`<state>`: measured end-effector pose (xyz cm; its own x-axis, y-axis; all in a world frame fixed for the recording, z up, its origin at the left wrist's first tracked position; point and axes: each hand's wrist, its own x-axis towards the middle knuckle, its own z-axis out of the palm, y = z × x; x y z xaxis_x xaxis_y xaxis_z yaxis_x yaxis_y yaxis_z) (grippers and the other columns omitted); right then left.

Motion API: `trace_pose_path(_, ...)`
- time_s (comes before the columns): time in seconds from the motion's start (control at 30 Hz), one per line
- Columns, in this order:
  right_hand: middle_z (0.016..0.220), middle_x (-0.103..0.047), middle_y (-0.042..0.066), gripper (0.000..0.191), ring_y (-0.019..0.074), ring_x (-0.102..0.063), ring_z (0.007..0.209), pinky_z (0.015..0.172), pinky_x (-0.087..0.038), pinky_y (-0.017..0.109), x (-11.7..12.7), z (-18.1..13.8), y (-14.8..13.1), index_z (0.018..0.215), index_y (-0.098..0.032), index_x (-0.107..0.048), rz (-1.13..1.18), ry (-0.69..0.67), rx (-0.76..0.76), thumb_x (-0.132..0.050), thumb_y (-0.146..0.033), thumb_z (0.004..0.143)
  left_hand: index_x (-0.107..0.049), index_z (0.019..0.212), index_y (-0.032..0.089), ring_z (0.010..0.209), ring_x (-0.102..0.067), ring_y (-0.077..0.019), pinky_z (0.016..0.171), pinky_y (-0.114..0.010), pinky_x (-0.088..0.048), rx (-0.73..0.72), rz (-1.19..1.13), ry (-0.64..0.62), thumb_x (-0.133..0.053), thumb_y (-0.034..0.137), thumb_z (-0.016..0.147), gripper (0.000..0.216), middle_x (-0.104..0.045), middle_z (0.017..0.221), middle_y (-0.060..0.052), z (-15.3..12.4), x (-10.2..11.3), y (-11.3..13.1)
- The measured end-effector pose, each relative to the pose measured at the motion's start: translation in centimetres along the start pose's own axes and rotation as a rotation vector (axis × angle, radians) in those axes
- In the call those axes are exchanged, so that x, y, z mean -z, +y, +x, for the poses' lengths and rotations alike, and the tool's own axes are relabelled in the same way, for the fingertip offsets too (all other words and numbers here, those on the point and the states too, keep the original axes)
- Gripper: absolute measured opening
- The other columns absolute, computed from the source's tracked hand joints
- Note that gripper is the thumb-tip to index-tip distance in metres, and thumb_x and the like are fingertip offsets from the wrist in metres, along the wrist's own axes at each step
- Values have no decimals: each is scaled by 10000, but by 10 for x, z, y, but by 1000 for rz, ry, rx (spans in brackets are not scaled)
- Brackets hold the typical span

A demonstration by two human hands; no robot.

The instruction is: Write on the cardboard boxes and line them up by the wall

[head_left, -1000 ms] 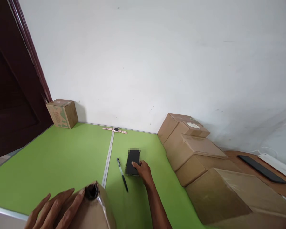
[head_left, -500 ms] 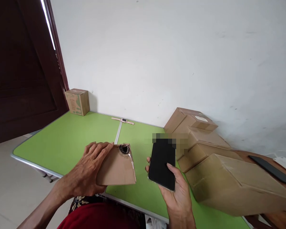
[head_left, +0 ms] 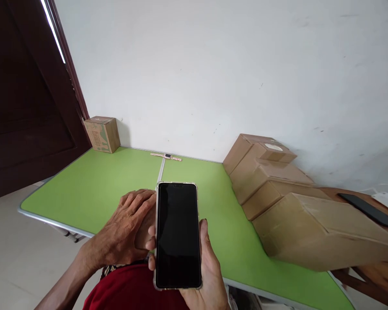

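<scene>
**A:** From the head camera, what does each hand have?

**B:** The right hand (head_left: 202,269) is wrapped around a phone (head_left: 177,236), fingers curled behind it and the thumb against its left edge. The phone stands upright in front of the chest, dark screen facing the person, in a clear case.

**A:** And the left hand?

**B:** The left hand (head_left: 126,228) lies palm down, fingers bent and close together, over a small brown box (head_left: 148,224) at the near edge of the green table (head_left: 93,189). The phone hides most of that box, so I cannot tell how firmly it is gripped.

**A:** How far along does the work look?

**B:** I judge the phone is lifted and ready, yet its screen is black, so nothing on it has begun. The box under the hand looks unopened from the little that shows.

**A:** Anything else around?

**B:** A row of larger cartons (head_left: 271,181) leans along the right side, a printed little box (head_left: 102,134) sits at the far left corner, and a wristwatch (head_left: 166,156) lies by the wall. A dark flat device (head_left: 368,209) rests on a wooden surface further right.
</scene>
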<state>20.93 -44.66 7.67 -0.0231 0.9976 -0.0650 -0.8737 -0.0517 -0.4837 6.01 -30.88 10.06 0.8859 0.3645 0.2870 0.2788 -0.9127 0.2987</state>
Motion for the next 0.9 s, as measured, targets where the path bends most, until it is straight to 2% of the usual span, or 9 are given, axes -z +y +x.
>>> trace_pose_path(0.1,959,-815,151,804,288,-772,750,743,-608,447,1,-1,-2,1159,-158,-821,2,-22,-5,-529,-869,923,-192,1682,244,1494,-377,-403,1236,-646,-325,-3,10,0,-747,202,778,1061,-437,1616,-163,-3,-1,2)
trace_pose_path(0.33,981,-813,163,839,307,-779,848,789,-615,451,3,-11,-2,1145,-148,-805,-6,27,-2,-470,-886,930,-192,1694,250,1515,-358,-400,1240,-643,-327,-6,35,-1,-761,259,826,1037,-418,1647,-160,-6,-5,5)
trace_pose_path(0.5,989,-815,174,885,302,-788,824,841,-609,459,5,-18,-6,1157,-126,-802,11,11,-16,-468,-907,911,-133,1721,246,1540,-328,-386,1261,-619,-300,-13,53,-6,-724,249,862,1042,-383,1679,-159,-8,-8,7)
trace_pose_path(0.6,1000,-819,180,890,308,-791,826,826,-612,457,4,-21,-11,1135,-132,-809,13,15,-10,-487,-924,887,-108,1729,244,1533,-340,-395,1245,-608,-331,-3,70,-15,-753,281,872,1073,-393,1674,-164,-10,-7,5)
trace_pose_path(0.8,1076,-832,182,834,273,-800,822,749,-616,366,7,-26,-34,1191,-136,-809,17,87,118,-547,-875,907,-118,1734,261,1492,-394,-434,1214,-601,-381,26,115,0,-799,473,896,1101,-444,1626,-181,-15,-5,-6)
trace_pose_path(0.9,1140,-835,156,748,278,-811,924,783,-645,372,24,-21,-58,1206,-163,-808,-21,167,260,-601,-823,921,-96,1739,255,1481,-403,-443,1204,-592,-389,26,129,19,-805,455,875,1136,-437,1625,-188,-16,-4,-10)
